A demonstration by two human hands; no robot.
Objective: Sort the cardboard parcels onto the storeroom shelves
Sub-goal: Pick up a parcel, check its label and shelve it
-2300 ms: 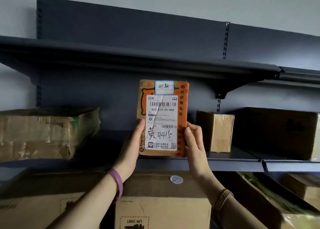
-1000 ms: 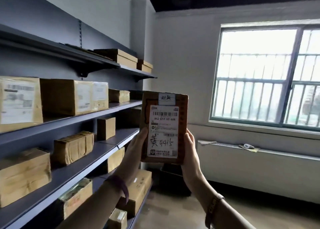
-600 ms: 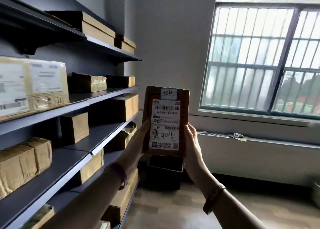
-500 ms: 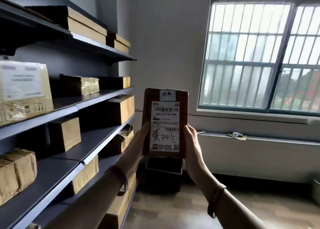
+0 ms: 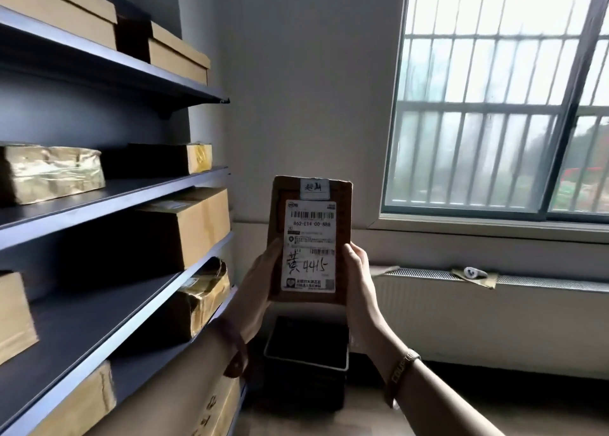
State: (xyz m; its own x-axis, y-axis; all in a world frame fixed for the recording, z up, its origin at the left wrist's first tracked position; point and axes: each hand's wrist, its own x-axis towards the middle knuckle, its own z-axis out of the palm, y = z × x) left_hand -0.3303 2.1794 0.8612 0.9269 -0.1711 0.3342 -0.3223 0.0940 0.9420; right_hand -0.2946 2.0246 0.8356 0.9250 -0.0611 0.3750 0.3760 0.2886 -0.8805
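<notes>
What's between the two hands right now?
The flat cardboard parcel, upright with its shipping label facing the head camera. The left hand grips its left edge and the right hand its right edge.

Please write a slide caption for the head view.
Both hands hold a labelled parcel upright beside shelves.
</notes>
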